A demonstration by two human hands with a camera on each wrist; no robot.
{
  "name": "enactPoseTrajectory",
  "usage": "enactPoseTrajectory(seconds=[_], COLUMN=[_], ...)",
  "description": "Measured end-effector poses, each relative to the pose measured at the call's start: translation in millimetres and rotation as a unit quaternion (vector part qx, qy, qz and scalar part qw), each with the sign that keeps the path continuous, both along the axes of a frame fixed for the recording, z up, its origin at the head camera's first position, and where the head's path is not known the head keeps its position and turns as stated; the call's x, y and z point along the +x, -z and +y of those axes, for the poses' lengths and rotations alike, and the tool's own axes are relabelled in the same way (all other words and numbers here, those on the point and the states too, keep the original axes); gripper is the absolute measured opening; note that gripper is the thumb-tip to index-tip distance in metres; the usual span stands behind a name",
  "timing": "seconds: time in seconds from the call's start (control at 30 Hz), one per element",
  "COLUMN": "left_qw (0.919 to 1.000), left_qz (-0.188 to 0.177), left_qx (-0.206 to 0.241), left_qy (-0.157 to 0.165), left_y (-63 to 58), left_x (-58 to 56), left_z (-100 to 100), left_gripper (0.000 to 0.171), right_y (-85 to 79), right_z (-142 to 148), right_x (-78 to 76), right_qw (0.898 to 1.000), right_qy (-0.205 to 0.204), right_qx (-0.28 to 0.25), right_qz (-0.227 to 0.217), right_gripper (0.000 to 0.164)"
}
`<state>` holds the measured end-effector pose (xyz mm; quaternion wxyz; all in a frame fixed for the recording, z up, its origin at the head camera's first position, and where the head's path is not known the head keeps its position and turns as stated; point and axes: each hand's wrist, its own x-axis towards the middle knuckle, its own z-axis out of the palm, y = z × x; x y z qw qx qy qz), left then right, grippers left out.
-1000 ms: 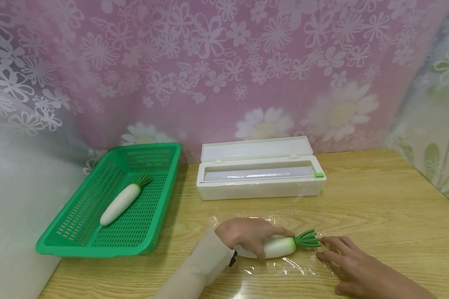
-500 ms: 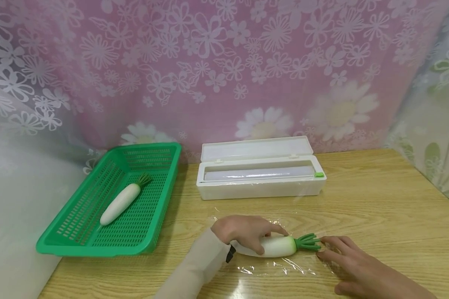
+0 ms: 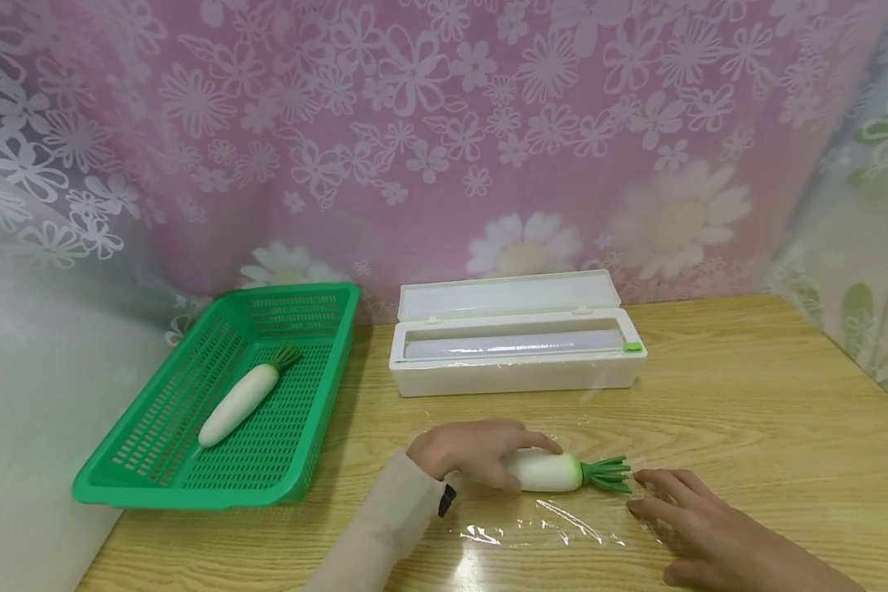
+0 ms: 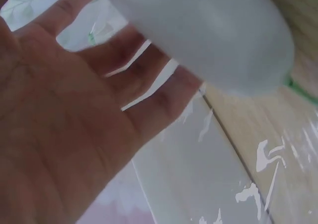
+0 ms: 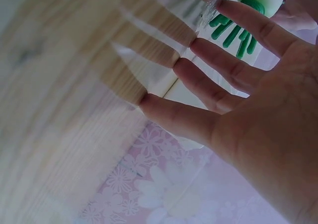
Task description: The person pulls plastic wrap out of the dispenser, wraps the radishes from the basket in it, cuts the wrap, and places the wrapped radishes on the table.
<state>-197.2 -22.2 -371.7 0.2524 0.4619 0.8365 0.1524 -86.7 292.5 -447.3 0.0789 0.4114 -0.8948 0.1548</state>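
A white radish with green leaf stalks lies crosswise on a sheet of clear cling film spread on the table. My left hand grips its body from above, thumb on the near side and fingers over the far side. The left wrist view shows those fingers against the white radish, its thin root end pointing right. Just right of the stalks, my right hand rests its fingertips on the film's right edge. In the right wrist view, the right hand's fingers are spread and hold nothing.
Behind the hands stands a white cling film box, lid up, with a roll inside. At left, a green plastic basket holds a second radish. The wooden table meets a flowered curtain at the back.
My left hand has shifted the radish slightly away from me, and the hand itself has moved a little left. The right hand stays in place.
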Motion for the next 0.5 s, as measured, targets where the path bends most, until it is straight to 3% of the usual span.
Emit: enactPoseTrajectory(seconds=[0.27,0.5], left_qw=[0.9957,0.9944], left_qz=[0.062,0.064], left_qx=[-0.018,-0.037], left_qy=[-0.066,-0.075], left_y=[4.6,6.1], left_x=[7.5,9.4], left_z=[4.5,7.2], left_gripper=[0.068,0.074], right_y=[0.2,1.5], right_z=[1.1,0.7], right_x=[-2.1,-1.5], right_qw=[1.000,1.000], right_qy=[-0.008,-0.002], right_qx=[0.002,0.003], right_qz=[0.011,0.008], right_gripper=[0.063,0.064])
